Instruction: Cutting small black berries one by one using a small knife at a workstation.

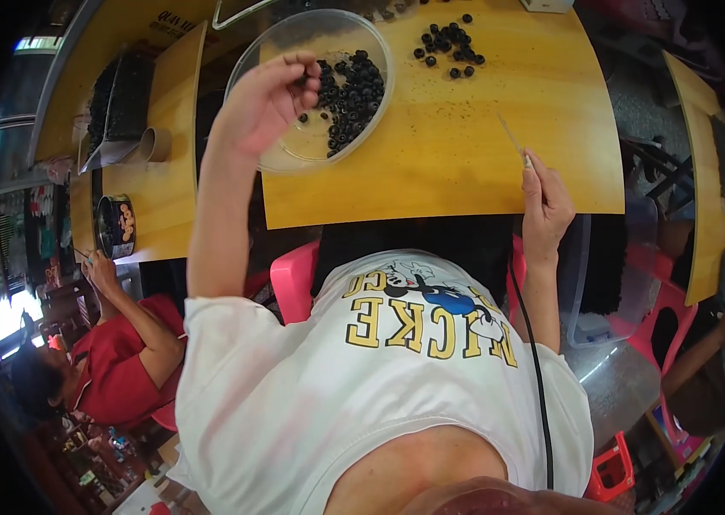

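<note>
Left hand point(270, 101) half-curled over bowl point(290, 148); whether it grips a part, cannot tell. Right hand point(544, 202) pinches thin tool point(511, 135). Black parts point(356, 96) heaped in bowl, second pile point(452, 41) on surface point(431, 172): probably light, firm, prone to roll; pinch outer sides. Bowl wall limits sideways reach; crumbs point(453, 107) near second pile.

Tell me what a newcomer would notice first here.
Likely the round clear plastic tub, upper left of centre, holding many small black ring-shaped pieces. A looser cluster of similar pieces lies to its right on the yellow wooden table. The white printed T-shirt fills the lower middle, and right of centre the right grip holds a thin tool.
</note>
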`<state>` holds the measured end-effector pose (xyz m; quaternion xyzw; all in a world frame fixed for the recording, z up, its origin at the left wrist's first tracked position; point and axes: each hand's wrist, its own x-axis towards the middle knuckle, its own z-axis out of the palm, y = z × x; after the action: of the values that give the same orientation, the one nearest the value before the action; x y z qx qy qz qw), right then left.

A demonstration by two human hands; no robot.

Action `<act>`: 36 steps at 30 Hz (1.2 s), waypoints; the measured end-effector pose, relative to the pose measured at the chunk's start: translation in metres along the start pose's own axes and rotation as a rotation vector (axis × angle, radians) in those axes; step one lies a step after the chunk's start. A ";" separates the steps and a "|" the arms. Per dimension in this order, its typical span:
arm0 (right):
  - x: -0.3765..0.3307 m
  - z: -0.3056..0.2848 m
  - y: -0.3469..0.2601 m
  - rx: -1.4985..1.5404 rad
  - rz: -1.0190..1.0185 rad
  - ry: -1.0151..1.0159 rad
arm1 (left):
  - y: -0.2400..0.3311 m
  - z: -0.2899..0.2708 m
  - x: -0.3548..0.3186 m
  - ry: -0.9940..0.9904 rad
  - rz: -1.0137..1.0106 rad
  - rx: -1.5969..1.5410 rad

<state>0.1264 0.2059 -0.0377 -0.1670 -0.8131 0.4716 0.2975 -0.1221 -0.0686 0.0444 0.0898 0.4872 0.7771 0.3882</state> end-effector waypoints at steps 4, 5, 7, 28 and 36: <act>-0.002 0.001 -0.003 0.009 -0.040 -0.008 | 0.006 -0.064 0.053 0.279 -0.041 0.561; -0.002 0.000 -0.002 0.002 -0.039 -0.012 | 0.005 -0.066 0.063 0.345 -0.070 0.836; -0.003 -0.001 -0.001 -0.004 -0.044 -0.015 | -0.001 -0.072 0.076 0.387 -0.080 1.044; -0.001 -0.005 -0.005 0.010 -0.066 -0.064 | 0.005 -0.015 0.044 0.120 -0.103 0.126; 0.004 -0.008 -0.027 0.177 -0.009 -0.101 | -0.046 0.078 -0.016 -0.109 -0.163 -0.468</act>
<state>0.1287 0.1998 -0.0104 -0.1124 -0.7830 0.5481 0.2718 -0.0473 -0.0155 0.0498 -0.0001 0.2780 0.8289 0.4855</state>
